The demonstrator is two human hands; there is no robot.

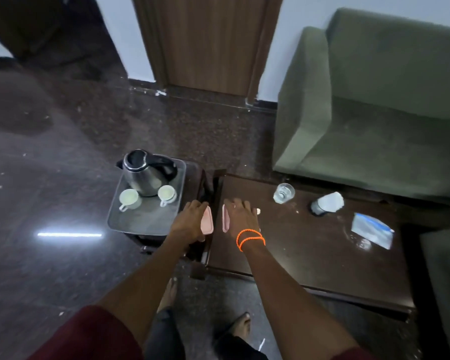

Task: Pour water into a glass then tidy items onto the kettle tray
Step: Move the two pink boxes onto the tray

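While blurred, both hands (216, 219) | apparently gripping pink items (207, 224)

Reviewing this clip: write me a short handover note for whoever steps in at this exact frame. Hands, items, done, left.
Left hand: gripping a flat pink plastic piece, at the gap between tray and table.
Right hand: gripping a second flat pink plastic piece at the dark wooden table edge.
Grey kettle tray: holds the steel electric kettle and two white cups.
On the table: clear drinking glass with water in it, a clear plastic bottle lying on its side, a blue-and-white packet.
Done: pouring, apparently.
Left: move the pink pieces and remaining table items onto the tray.
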